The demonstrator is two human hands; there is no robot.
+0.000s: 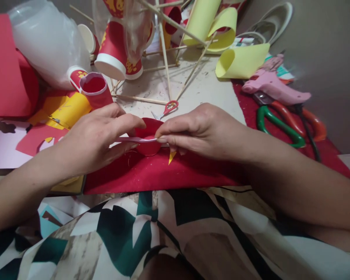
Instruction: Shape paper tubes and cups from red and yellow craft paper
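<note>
Head view, then: what are the surface and the room like?

A pale, speckled surface [204,79], with a red cloth [198,177] along its near edge at 6 o'clock and a grey wall [335,74] at 2.

And the hands?

Two. The right hand [201,132] pinches one pale strip [126,139] between thumb and fingertips. The left hand [96,134] has its fingers grasping the left side of one red piece [148,148], just toward 9 from the centre; the strip crosses that piece.

Count what lies round them.

One yellow triangle [171,157] just under the right hand; I cannot tell whether it is held. One small red-handled tool [165,110] near 12, below one stick frame [165,58]. Three pale yellow rolls [242,62] around 1. One pink glue gun [275,87] at 2, one green handle [280,130] near 3.

Toward 10?

One pale-rimmed red cup [97,97]. The white-rimmed cups [112,48] at 11 overlap under plastic, so their number is unclear.
</note>
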